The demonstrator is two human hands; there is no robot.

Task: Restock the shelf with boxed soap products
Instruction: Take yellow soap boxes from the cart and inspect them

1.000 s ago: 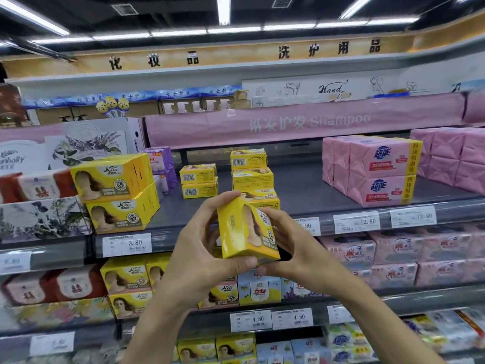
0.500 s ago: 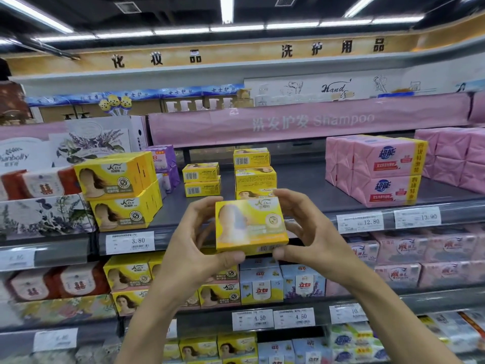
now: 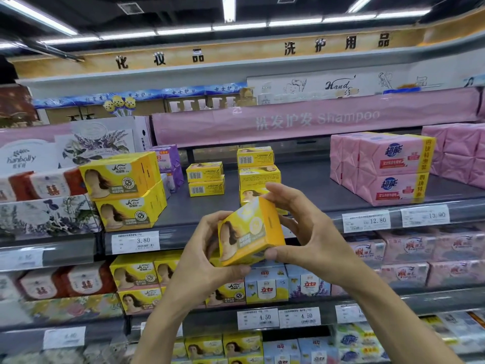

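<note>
A yellow soap box with a woman's picture is held tilted in front of the grey shelf. My left hand grips its left and lower side. My right hand grips its top and right side, thumb under the corner. Behind it stands a stack of the same yellow boxes, three high, with a lower stack of two to its left. Two larger yellow packs sit stacked at the shelf's left front.
Pink soap packs fill the shelf's right side, purple boxes stand at the back left. Price tags line the shelf edge. Lower shelves hold yellow, blue and pink boxes. Bare shelf shows between the yellow stacks and the pink packs.
Both hands have turned the yellow box: it went from end-on to flat front-facing, and now sits tilted with its right end raised. It has also dropped slightly and shifted right.
</note>
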